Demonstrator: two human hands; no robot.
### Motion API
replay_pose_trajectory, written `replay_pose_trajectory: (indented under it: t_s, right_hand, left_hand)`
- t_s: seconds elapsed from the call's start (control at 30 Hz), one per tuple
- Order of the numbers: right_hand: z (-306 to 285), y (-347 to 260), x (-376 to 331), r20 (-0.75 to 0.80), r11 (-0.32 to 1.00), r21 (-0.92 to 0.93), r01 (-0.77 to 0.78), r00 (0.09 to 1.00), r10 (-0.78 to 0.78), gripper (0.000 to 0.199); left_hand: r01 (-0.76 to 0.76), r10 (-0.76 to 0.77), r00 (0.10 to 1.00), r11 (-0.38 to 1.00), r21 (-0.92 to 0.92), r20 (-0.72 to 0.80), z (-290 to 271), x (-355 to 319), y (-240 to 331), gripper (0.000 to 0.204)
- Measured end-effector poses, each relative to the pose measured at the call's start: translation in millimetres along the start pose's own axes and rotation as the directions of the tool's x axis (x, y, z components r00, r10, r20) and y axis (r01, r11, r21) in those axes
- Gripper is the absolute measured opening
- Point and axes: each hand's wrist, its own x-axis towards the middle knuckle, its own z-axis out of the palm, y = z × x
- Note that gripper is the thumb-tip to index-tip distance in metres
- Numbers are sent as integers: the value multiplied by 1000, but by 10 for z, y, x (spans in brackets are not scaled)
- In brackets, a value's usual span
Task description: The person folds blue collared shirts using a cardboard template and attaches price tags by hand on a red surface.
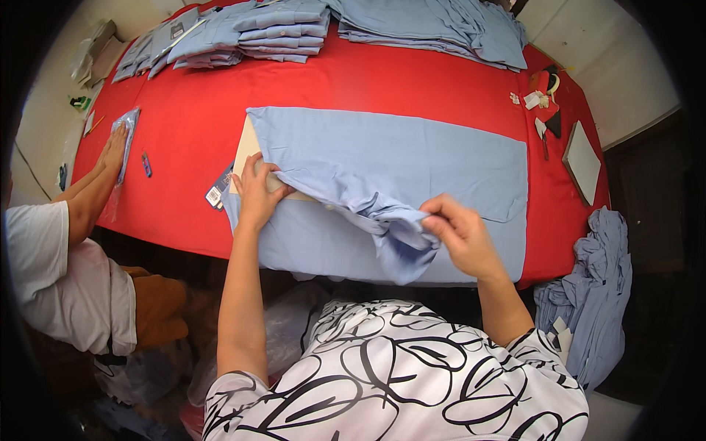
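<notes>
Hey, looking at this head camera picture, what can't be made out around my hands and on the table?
All in the head view:
Cream board: mostly covered by the blue garment.
Cloth pinched in the right hand: partly hidden by its fingers.
Dark tag: print too small to read.
Left folded stack: cut off by the upper edge.
Co-worker: head lost past the dark left rim.

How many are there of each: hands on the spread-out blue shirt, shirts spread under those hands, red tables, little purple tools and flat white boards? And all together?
Hands: 2 (left hand, right hand)
Spread-out blue shirt: 1
Red table: 1
Little purple tool: 1
Flat white board: 1
Total: 6
</notes>
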Motion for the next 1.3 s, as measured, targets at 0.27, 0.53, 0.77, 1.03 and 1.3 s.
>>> replay_pose_trajectory:
  t_s: [0.27,0.53,0.77,1.03,1.3]
  right_hand:
    - [-624,1121,800,-475,961,-263,-88,879,-50,22]
    - [297,944,-168,574,972,-213,-99,792,207,43]
    - [1599,2768,-508,491,818,-45,-573,700,518,81]
    - [1696,2002,-328,818,992,-104,-71,562,126,49]
    - [-168,1150,936,-342,551,-834,-29,810,-476,31]
  left_hand:
    - [-39,38,999,999,-19,-23,47,71,124,49]
    - [-60,71,994,990,128,-78,5,54,93,59]
    - [-267,260,963,955,132,68,-81,200,74,59]
    - [-172,170,983,984,34,64,-78,199,77,61]
    - [-177,175,984,981,-86,-28,11,159,42,65]
